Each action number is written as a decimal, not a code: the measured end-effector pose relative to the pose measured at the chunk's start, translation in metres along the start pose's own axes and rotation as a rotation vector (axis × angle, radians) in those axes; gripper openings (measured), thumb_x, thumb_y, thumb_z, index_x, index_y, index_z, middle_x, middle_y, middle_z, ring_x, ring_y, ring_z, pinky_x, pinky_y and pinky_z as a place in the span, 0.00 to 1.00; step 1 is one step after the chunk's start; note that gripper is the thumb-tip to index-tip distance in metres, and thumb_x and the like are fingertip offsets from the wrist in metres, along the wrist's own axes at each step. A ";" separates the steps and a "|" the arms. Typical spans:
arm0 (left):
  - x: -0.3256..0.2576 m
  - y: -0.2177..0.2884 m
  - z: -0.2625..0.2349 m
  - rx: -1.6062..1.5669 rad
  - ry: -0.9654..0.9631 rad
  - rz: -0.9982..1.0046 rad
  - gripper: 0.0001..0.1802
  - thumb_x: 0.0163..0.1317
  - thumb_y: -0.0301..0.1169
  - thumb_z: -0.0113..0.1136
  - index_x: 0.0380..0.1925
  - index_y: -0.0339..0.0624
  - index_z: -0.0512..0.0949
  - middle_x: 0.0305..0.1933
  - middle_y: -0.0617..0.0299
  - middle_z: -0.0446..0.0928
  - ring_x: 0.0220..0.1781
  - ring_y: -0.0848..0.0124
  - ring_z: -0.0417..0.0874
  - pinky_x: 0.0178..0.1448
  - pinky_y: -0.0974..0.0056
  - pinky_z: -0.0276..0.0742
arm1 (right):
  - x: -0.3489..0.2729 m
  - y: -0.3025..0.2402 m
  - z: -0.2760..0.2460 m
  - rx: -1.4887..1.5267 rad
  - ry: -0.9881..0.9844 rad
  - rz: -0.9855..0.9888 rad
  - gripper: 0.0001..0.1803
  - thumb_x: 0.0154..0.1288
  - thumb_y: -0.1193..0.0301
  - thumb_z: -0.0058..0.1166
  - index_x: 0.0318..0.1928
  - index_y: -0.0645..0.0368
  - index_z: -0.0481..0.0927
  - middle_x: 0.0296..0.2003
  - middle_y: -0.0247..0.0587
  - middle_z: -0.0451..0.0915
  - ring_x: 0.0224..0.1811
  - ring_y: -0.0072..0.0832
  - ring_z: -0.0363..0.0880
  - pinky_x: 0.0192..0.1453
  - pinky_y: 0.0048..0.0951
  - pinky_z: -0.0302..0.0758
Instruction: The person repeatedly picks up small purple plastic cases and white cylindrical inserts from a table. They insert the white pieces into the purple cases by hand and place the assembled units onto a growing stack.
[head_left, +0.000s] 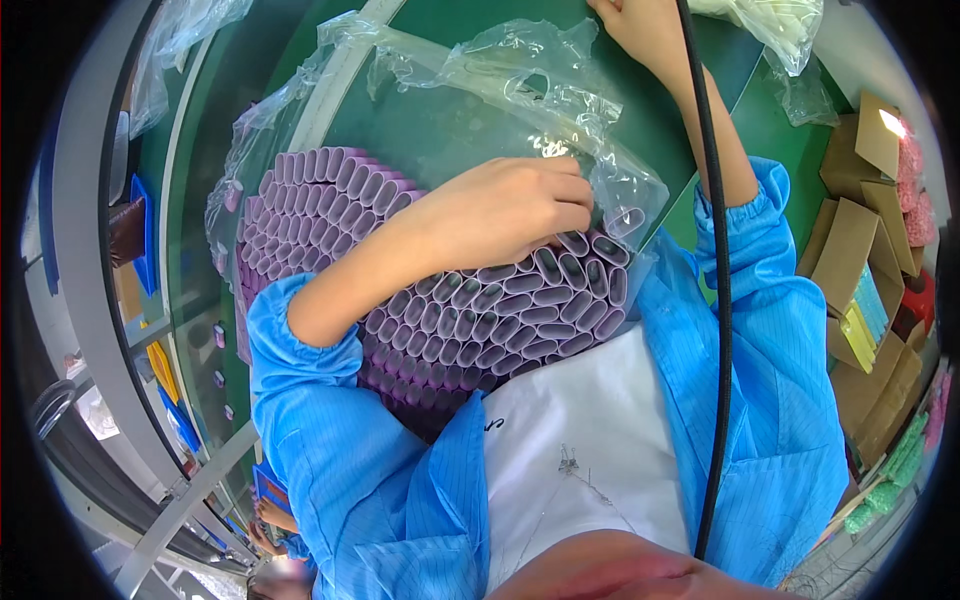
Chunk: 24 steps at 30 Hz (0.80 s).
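A large bundle of purple oval tubes [480, 320], open ends facing up, lies against my chest within a clear plastic bag [500, 75]. Over the bundle's far right part reaches my left hand [515, 205], its fingers curled down among the tube ends. The fingertips are hidden, so what they pinch does not show. At the top edge, my right hand [625, 18] rests on or just above the green table [440, 20]. The frame cuts off most of its fingers.
A black cable [718, 300] hangs down in front of my right arm. Open cardboard boxes [850, 250] stand at the right, with pink and green wrapped goods nearby. A bag of pale pieces [780, 25] lies at the top right. At the lower left, a co-worker's hand [275, 515] shows.
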<state>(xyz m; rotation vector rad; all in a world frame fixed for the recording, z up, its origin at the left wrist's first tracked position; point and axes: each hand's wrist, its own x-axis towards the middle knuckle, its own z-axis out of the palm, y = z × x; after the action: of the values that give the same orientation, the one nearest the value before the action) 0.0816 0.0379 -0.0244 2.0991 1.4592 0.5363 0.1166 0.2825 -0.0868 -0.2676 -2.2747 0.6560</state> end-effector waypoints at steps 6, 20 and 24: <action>-0.018 0.001 -0.025 -0.403 0.479 -0.296 0.17 0.55 0.19 0.65 0.47 0.37 0.79 0.48 0.60 0.80 0.47 0.71 0.81 0.53 0.65 0.75 | -0.006 0.001 0.001 0.128 0.088 0.147 0.06 0.54 0.80 0.58 0.33 0.63 0.75 0.27 0.53 0.76 0.31 0.52 0.76 0.34 0.42 0.72; -0.024 -0.010 -0.008 -0.937 1.016 -0.316 0.15 0.55 0.15 0.66 0.41 0.30 0.73 0.47 0.49 0.80 0.51 0.66 0.82 0.58 0.63 0.81 | -0.058 -0.117 -0.034 0.780 -0.005 0.106 0.09 0.57 0.82 0.62 0.40 0.65 0.84 0.38 0.43 0.83 0.39 0.26 0.82 0.42 0.23 0.78; -0.022 -0.005 -0.006 -0.890 0.993 -0.312 0.15 0.55 0.15 0.67 0.40 0.30 0.73 0.46 0.48 0.80 0.51 0.66 0.82 0.58 0.62 0.81 | -0.060 -0.117 -0.031 0.795 0.003 0.100 0.10 0.57 0.84 0.62 0.40 0.65 0.84 0.40 0.45 0.83 0.41 0.28 0.82 0.44 0.25 0.78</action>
<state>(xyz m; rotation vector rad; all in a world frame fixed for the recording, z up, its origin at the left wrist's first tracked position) 0.0665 0.0202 -0.0233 0.8609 1.5049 1.8373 0.1809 0.1728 -0.0427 0.0095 -1.8260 1.5301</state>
